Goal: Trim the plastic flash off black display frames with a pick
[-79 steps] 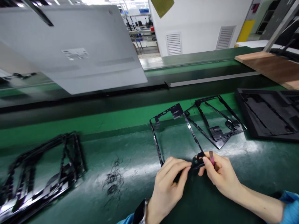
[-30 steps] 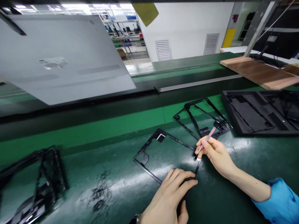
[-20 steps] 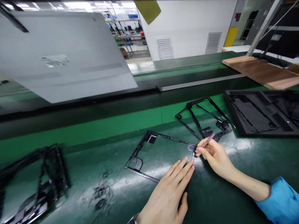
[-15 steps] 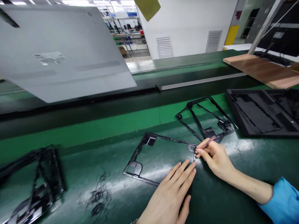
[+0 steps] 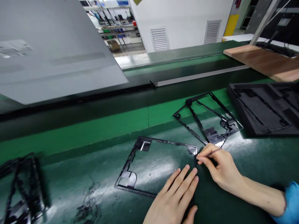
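A thin black rectangular plastic frame (image 5: 130, 154) with corner tabs lies flat on the green work surface. My left hand (image 5: 174, 196) rests palm down over its near right part, fingers stretched out and holding nothing. At the frame's right side, just below the upper right corner, my right hand (image 5: 220, 166) pinches a slim reddish-brown stick-like tool (image 5: 214, 151). The tool's tip is hidden at my fingertips, so I cannot tell its exact kind. My fingertips are at the frame's edge.
Behind my right hand lie two overlapping black frames (image 5: 198, 119). More frames (image 5: 25, 189) are piled at left, with thin black shavings (image 5: 90, 202) beside them. A black foam tray (image 5: 263, 115) stands at right; a large grey panel (image 5: 58, 62) juts in at upper left.
My view has shifted, so most things sit further left. My right hand has moved slightly down along the frame's right side, and the tool lies flatter. My left hand keeps resting on the frame.
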`<state>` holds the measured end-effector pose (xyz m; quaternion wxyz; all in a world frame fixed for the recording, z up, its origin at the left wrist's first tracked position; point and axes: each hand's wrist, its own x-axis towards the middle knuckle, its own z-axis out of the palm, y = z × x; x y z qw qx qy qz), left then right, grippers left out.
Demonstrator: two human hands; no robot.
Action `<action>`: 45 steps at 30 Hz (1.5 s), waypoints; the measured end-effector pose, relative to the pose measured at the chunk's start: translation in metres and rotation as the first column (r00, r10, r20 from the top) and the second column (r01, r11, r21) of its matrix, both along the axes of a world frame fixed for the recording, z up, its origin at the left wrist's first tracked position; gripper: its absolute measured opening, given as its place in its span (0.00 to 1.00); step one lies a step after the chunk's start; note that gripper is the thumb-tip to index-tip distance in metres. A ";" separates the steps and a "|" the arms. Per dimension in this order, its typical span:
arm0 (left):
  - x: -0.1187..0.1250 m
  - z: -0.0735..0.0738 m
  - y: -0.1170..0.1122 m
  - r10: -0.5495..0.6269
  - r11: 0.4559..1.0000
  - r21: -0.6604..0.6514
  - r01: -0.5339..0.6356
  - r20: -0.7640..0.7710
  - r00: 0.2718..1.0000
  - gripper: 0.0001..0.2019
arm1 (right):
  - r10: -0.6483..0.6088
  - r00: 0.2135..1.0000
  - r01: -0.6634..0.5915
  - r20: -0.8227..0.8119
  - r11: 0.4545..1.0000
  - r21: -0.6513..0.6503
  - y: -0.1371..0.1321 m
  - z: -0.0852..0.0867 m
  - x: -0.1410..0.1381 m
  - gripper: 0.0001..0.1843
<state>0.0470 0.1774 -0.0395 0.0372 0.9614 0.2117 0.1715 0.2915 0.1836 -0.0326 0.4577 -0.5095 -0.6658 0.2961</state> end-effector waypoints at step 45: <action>-0.002 -0.002 0.001 -0.015 1.000 0.014 0.015 0.005 1.000 0.28 | 0.006 0.999 -0.009 -0.050 0.999 -0.044 0.002 0.000 -0.003 0.09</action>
